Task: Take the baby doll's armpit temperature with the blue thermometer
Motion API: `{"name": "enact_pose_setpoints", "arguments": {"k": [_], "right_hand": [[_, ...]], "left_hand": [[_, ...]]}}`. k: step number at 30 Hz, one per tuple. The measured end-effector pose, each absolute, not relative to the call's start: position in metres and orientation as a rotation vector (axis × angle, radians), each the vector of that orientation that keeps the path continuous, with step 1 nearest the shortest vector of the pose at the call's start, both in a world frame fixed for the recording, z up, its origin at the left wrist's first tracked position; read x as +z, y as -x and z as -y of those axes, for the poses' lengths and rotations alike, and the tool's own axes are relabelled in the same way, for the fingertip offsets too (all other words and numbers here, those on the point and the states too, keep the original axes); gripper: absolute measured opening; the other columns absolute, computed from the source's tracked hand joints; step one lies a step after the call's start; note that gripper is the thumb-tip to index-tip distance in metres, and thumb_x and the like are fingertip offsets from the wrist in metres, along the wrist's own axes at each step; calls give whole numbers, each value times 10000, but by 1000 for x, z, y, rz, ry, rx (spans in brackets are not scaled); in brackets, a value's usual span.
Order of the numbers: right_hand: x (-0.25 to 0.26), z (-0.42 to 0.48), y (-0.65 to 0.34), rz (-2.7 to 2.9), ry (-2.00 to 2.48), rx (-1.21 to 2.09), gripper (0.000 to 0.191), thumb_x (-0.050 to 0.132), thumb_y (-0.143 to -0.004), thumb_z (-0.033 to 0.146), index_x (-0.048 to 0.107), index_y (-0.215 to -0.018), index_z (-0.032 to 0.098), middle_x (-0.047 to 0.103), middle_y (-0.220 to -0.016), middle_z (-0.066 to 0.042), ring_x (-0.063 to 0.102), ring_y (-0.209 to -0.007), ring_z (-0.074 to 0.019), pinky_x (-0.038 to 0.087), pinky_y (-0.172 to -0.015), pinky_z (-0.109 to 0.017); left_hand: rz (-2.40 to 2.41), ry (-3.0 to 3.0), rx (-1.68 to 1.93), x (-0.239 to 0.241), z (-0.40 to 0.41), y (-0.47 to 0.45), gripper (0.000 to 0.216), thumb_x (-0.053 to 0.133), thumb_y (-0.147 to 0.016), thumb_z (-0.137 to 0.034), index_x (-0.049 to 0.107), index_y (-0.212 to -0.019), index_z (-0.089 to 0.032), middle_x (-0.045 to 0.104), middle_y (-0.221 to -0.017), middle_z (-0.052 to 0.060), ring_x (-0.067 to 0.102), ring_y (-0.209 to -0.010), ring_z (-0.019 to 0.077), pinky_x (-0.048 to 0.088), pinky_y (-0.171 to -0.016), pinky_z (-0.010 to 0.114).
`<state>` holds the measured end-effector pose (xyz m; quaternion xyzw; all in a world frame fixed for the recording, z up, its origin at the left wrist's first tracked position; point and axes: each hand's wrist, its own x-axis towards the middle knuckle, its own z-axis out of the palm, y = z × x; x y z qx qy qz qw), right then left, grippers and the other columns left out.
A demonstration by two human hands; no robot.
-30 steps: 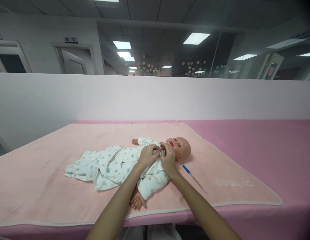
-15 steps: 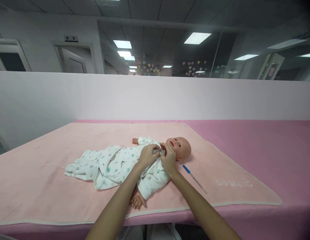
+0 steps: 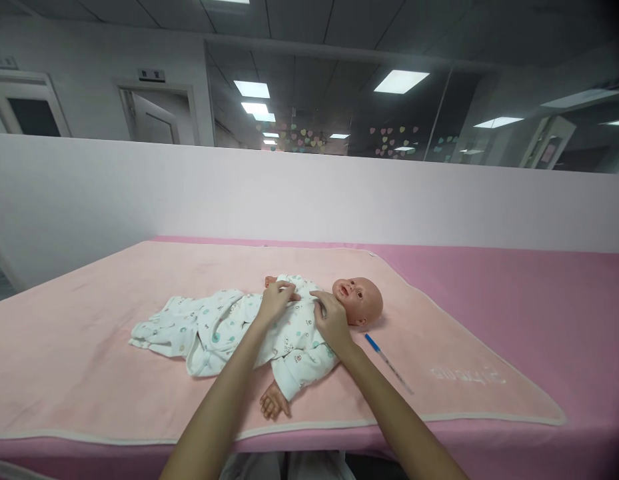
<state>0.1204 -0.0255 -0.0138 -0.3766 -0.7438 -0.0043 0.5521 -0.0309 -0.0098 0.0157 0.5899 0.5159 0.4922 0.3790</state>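
Note:
A baby doll (image 3: 358,300) lies on its back, head to the right, in a white patterned romper (image 3: 294,340). My left hand (image 3: 278,300) rests over the doll's chest, fingers bent and slightly apart, pointing right. By the doll's neck and chin, my right hand (image 3: 332,317) curves over the romper's collar area, with a gap between thumb and index finger. Nothing distinct shows in either hand; the fingertips partly hide the fabric beneath. One doll hand (image 3: 274,401) sticks out of the near sleeve. The legs of the romper lie loosely to the left.
A blue-capped thermometer-like stick (image 3: 388,363) lies right of the doll on the peach blanket (image 3: 89,360). Under the blanket is a pink table cover (image 3: 579,320). A white partition (image 3: 309,200) stands behind the table.
My hands have moved apart from near the doll's neck. The left has shifted left along the chest; the right stays near the collar with its fingers more apart. The view tilted slightly.

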Motion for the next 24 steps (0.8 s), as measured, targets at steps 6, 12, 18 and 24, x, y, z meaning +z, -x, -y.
{"name": "enact_pose_setpoints", "arguments": {"k": [6, 12, 18, 24], "right_hand": [[-15, 23, -122, 1831, 916, 11, 155, 483, -791, 198, 611, -878, 202, 629, -826, -38, 553, -804, -181, 443, -742, -322], [-12, 28, -121, 1874, 955, -58, 129, 540, -775, 238, 643, -850, 217, 581, -792, -34, 510, -782, -172, 425, -704, -302], [-11, 29, -120, 1871, 971, -57, 96, 546, -773, 234, 639, -767, 212, 562, -792, -35, 498, -796, -171, 412, -726, -301], [-11, 27, -120, 1851, 972, -43, 80, 546, -767, 226, 616, -735, 206, 570, -818, -36, 502, -820, -173, 410, -748, -306]], "left_hand": [[-1197, -1542, 1116, 15, 10, 48, 257, 501, -744, -296, 619, -892, -122, 675, -735, 65, 624, -805, 174, 457, -791, 293], [-1106, -1897, 1066, 10, 27, 48, 240, 562, -715, -327, 663, -855, -161, 670, -865, 47, 596, -818, 176, 467, -750, 278], [-1029, -1926, 1039, 14, 30, 53, 312, 599, -645, -187, 636, -953, -148, 643, -992, 66, 575, -949, 194, 457, -840, 286], [-1172, -2027, 1095, 12, 31, 51, 283, 553, -648, -158, 666, -907, -173, 670, -930, 37, 601, -883, 178, 471, -809, 267]]}}
